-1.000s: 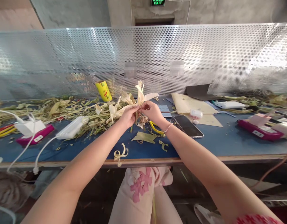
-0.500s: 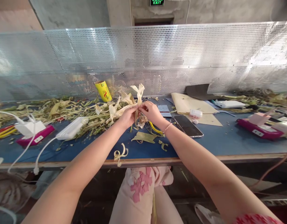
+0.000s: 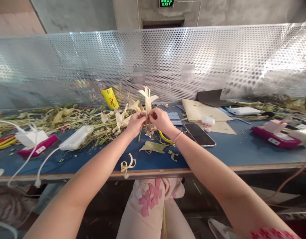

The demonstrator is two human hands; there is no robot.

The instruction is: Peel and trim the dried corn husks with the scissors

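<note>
A pale, dried-looking flower [image 3: 148, 99] with pointed petals stands upright between my hands above the blue table. My left hand [image 3: 137, 122] is closed, its thumb and fingertips pinching the base of this flower from the left. Pressed in from the right, my right hand [image 3: 160, 119] also pinches at the flower's base; its fingertips are partly hidden. Just below them lies a small tangle of brown twine [image 3: 151, 128]. More pale flowers [image 3: 121, 120] rest left of my left hand. A flat strip of greenish husk [image 3: 153, 146] lies in front.
Dried stalks [image 3: 58, 117] cover the left and back. A yellow tube [image 3: 110, 98] stands by the perforated metal screen [image 3: 167, 49]. To the right are a phone [image 3: 200, 134], beige sheets [image 3: 205, 111] and a magenta power strip [image 3: 275, 137]. A white device [image 3: 75, 138] lies left.
The flower between my hands has turned more upright, and its petals now spread outward to both sides. Both hands stay at its base with slightly shifted fingers.
</note>
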